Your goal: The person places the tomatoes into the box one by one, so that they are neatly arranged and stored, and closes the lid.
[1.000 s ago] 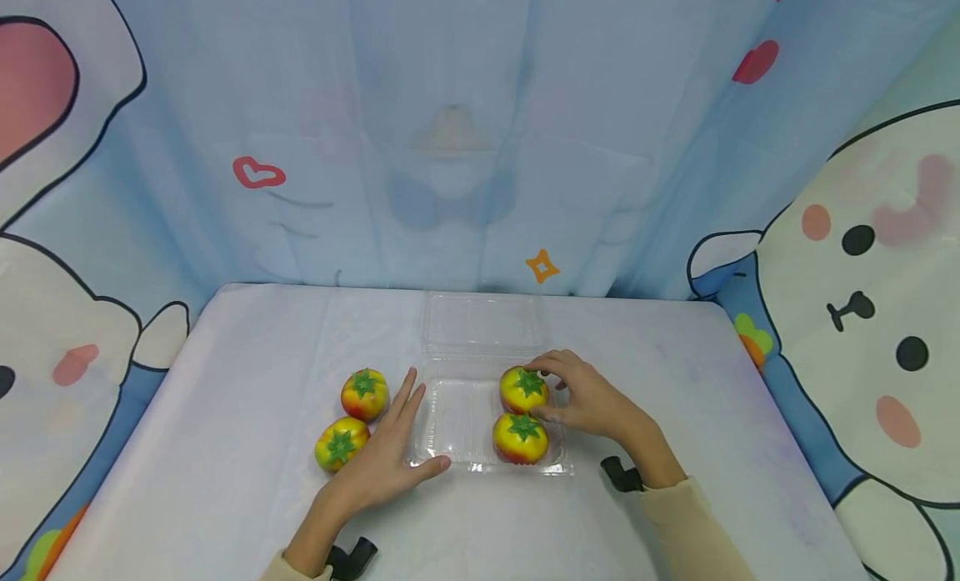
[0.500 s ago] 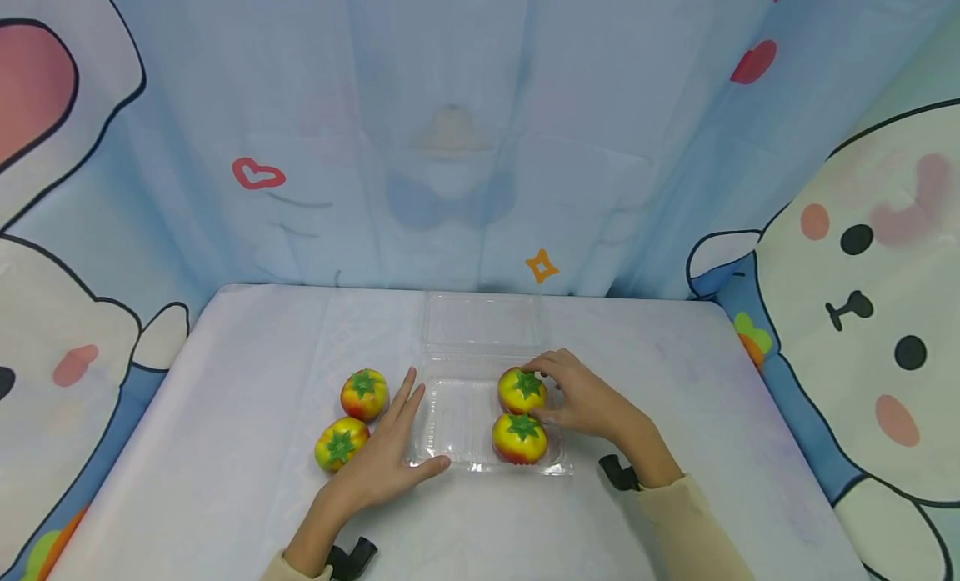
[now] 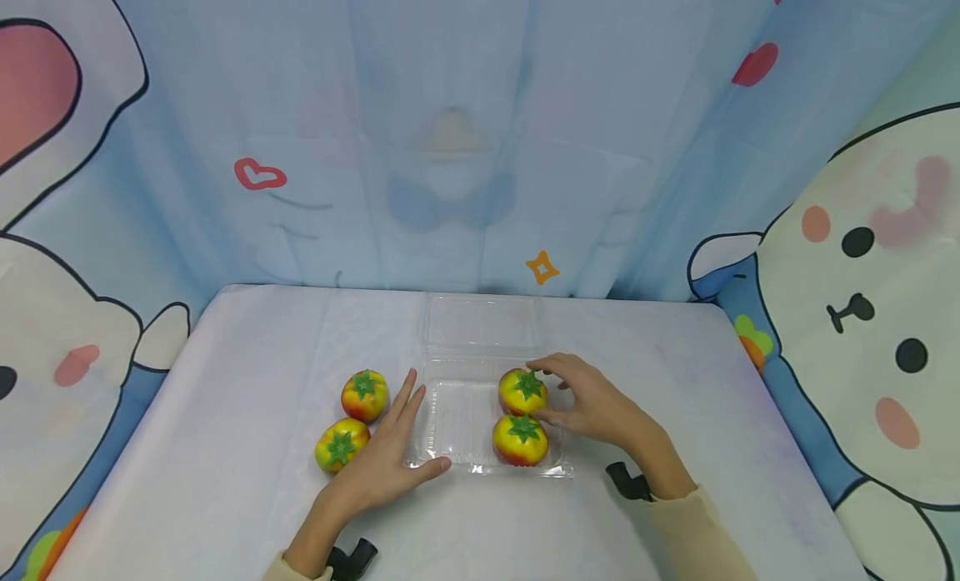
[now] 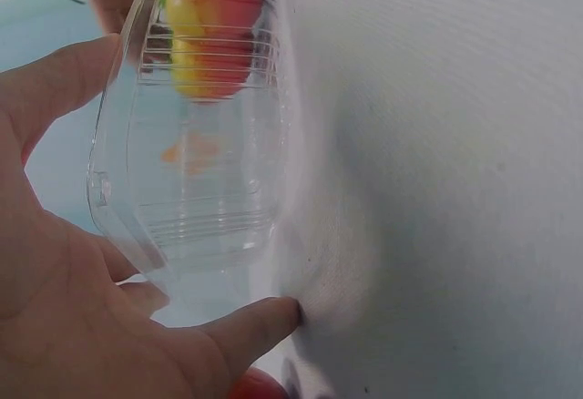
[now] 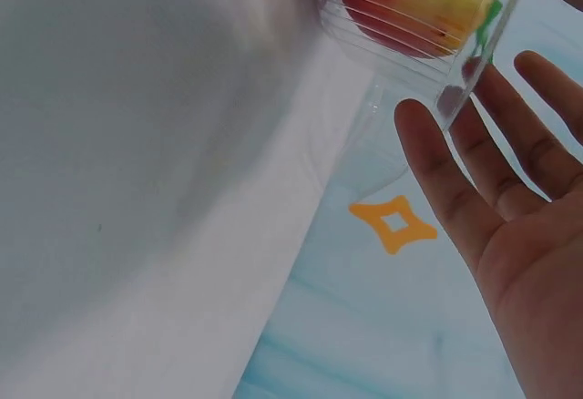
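A clear plastic clamshell box [image 3: 457, 414] stands on the table with its lid [image 3: 483, 323] laid back, away from the person. Two yellow-and-red, tomato-like fruits with green star-shaped leaf caps sit on its right side: a far one [image 3: 521, 393] and a near one [image 3: 519, 442]. My right hand [image 3: 592, 398] is at the far fruit, index finger by its back and thumb by its right side, fingers loosely bent. My left hand [image 3: 382, 464] spreads straight fingers along the box's left side. Its thumb [image 4: 68, 76] reaches the rim in the left wrist view.
Two more such fruits lie left of my left hand: a farther one [image 3: 364, 396] and a nearer one [image 3: 341, 444]. A white cloth [image 3: 247, 414] covers the table. A blue printed curtain [image 3: 450, 147] hangs behind it.
My right hand has drawn slightly to the right, its fingers a little looser around the far fruit. My left hand, the box and the fruits stay where they were.
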`<state>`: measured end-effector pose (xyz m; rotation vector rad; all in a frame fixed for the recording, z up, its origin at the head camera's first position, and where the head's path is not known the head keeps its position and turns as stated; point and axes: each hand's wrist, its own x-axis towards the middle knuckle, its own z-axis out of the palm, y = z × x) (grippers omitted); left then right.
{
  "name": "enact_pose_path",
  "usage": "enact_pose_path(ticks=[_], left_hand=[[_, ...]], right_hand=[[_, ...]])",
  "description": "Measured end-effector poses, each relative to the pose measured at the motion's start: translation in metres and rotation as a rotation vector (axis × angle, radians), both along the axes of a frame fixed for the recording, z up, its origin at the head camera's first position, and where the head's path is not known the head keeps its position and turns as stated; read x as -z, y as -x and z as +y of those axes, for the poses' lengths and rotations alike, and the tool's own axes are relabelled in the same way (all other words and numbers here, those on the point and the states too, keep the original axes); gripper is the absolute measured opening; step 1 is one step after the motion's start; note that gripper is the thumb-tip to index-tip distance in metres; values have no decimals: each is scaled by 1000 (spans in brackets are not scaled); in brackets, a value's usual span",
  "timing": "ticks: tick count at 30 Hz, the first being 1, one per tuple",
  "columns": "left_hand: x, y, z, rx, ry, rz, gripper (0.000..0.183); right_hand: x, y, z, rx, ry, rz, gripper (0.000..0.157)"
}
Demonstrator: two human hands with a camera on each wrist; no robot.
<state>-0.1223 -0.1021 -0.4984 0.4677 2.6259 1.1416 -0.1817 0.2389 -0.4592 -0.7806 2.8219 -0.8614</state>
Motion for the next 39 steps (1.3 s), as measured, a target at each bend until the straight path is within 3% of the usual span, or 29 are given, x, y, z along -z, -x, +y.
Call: enact_pose_path(ticks=[11,19,27,34,39], left_hand=[[0,-1,-1,8,-3,10,107],[1,0,-1,17,-7,13,107],[1,-1,-2,20,-4,12,108],[-1,-1,-2,20,-2,7,108],[-3,0,-1,23,-7,6,108]], right_hand=[[4,-15,11,78,-4,34,63],[9,-28,18,72,34,-29,61],[22,-44,22,49,112,-103,72],[32,-52,19,90,128,-115,81],[37,-55,18,111,196,-153,84]])
